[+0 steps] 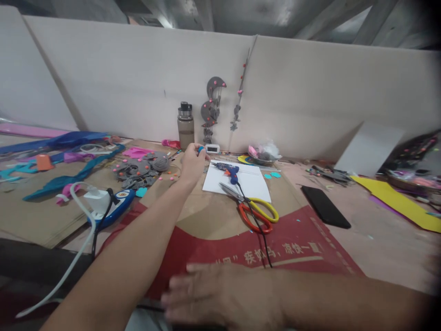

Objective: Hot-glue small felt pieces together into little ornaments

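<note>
Your left hand (193,162) pinches a small blue round piece (200,149) in closed fingers; hold it steady. Your right hand (220,296) lies flat, fingers open and holding nothing, on the bench (213,216).

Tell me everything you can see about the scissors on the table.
The scissors lie flat on the brown cardboard, blades shut, tips resting on the white sheet. The blades look like metal; one handle loop is yellow, the other orange-red, seemingly plastic. The glue gun's black cord crosses them. No hand touches them.
</note>
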The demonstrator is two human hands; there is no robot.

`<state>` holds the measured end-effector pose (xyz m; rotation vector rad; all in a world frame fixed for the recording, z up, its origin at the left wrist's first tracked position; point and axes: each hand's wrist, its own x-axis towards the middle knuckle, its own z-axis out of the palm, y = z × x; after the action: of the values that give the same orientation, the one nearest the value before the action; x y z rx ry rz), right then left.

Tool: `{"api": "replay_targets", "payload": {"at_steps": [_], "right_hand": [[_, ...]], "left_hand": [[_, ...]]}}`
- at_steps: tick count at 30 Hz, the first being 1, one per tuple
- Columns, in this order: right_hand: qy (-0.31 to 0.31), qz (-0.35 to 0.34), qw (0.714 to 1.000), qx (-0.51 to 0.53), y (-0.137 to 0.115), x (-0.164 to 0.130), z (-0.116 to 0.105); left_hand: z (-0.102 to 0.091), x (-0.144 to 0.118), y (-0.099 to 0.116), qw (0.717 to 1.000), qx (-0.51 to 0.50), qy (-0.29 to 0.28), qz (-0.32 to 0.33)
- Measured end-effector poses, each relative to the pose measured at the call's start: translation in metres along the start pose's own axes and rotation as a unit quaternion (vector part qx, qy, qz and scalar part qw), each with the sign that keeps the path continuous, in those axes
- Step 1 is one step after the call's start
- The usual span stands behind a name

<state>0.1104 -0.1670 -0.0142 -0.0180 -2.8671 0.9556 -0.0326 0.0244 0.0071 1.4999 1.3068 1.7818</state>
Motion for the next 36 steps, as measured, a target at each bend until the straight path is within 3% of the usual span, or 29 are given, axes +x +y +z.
{"api": "replay_targets", "payload": {"at_steps": [2,3,6,8,10,12,14,16,18,20,21,26,30,36], "right_hand": [[0.010,-0.035,0.997,0.061,-0.004,-0.007,-0.004],[0.039,-0.015,0.996,0.074,-0.002,-0.010,-0.007],[0.141,0.170,0.975,0.021,0.008,-0.020,-0.016],[0.134,0.243,0.960,-0.024,0.008,-0.024,-0.016],[0.094,0.196,0.976,-0.009,0.001,-0.022,-0.015],[0.049,0.087,0.993,0.069,-0.007,-0.014,-0.017],[0.116,0.067,0.984,0.121,-0.008,-0.004,-0.027],[0.294,0.130,0.939,0.120,0.003,0.005,-0.045],[0.477,0.171,0.853,0.126,0.027,0.012,-0.064],[0.602,0.205,0.758,0.146,0.055,0.017,-0.080],[0.629,0.222,0.728,0.156,0.069,0.019,-0.085],[0.674,0.245,0.667,0.203,0.112,0.030,-0.089],[0.685,0.216,0.644,0.266,0.118,0.036,-0.082],[0.702,0.192,0.616,0.301,0.117,0.032,-0.082]], "left_hand": [[0.000,0.000,0.000,1.000,-0.006,-0.006,0.002],[0.001,0.000,0.000,1.000,-0.011,-0.009,0.003],[0.001,0.000,0.000,0.999,-0.033,-0.011,0.002],[0.000,0.000,0.000,0.998,-0.054,-0.013,-0.010],[0.000,-0.001,0.001,0.996,-0.084,-0.023,-0.037],[0.000,-0.003,0.004,0.988,-0.130,-0.047,-0.072],[0.000,-0.004,0.007,0.972,-0.190,-0.087,-0.109],[0.001,-0.006,0.011,0.951,-0.248,-0.122,-0.138],[0.002,-0.007,0.013,0.935,-0.288,-0.137,-0.154],[0.004,-0.009,0.013,0.926,-0.314,-0.141,-0.153],[0.005,-0.009,0.012,0.923,-0.324,-0.145,-0.148],[0.010,-0.011,0.006,0.913,-0.355,-0.154,-0.126],[0.016,-0.017,0.004,0.934,-0.329,-0.113,-0.081],[0.029,-0.037,0.002,0.965,-0.240,-0.106,-0.026]]}}
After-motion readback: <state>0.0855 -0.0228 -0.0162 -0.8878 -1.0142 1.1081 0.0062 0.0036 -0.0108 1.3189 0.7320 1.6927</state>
